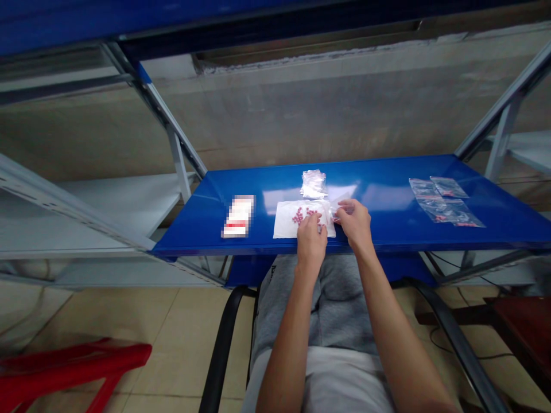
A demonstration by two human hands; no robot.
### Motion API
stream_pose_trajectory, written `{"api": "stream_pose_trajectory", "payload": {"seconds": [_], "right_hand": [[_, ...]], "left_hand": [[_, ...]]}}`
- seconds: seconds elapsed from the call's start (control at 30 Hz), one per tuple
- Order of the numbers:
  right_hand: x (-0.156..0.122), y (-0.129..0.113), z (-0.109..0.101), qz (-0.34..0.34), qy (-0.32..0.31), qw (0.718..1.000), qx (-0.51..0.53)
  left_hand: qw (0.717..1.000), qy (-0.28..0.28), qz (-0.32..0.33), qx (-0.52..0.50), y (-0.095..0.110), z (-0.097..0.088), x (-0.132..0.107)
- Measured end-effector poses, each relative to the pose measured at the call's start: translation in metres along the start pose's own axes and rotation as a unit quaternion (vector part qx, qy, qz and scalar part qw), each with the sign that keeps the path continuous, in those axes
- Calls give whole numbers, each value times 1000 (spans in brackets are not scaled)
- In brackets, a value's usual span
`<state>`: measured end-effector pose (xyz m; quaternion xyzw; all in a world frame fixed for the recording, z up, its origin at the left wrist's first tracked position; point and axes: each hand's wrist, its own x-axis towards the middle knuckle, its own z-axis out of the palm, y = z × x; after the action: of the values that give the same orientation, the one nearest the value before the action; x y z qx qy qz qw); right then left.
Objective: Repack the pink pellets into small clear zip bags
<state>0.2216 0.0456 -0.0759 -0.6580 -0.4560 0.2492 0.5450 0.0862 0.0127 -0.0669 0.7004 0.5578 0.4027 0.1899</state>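
My left hand [312,238] rests over a white sheet of paper [284,226], fingers partly spread and touching small pinkish-red pieces. These look like pills or beads [298,216], lying in loose clusters on the sheet; some are hidden under the fingers. At the sheet's right edge my right hand [355,221] is closed on a small clear plastic bag [334,211], pinched between thumb and fingers. Whether the bag holds anything, I cannot tell. Behind the sheet lies a stack of clear plastic bags [314,184].
On the right of the blue table [379,229] lie several clear bags [443,203] with red pieces inside. A blurred-out white and red item [239,217] lies on the left. Metal shelf posts [178,152] flank the table; a red stool [77,367] stands at lower left.
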Motion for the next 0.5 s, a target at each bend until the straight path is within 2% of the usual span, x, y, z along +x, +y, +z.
{"api": "stream_pose_trajectory", "payload": {"seconds": [0.3, 0.5], "right_hand": [[-3, -4, -3, 11, 67, 992, 106], [-6, -9, -6, 22, 63, 987, 148]], "left_hand": [[999, -5, 10, 34, 8, 0, 4], [1000, 0, 15, 26, 8, 2, 3]]}}
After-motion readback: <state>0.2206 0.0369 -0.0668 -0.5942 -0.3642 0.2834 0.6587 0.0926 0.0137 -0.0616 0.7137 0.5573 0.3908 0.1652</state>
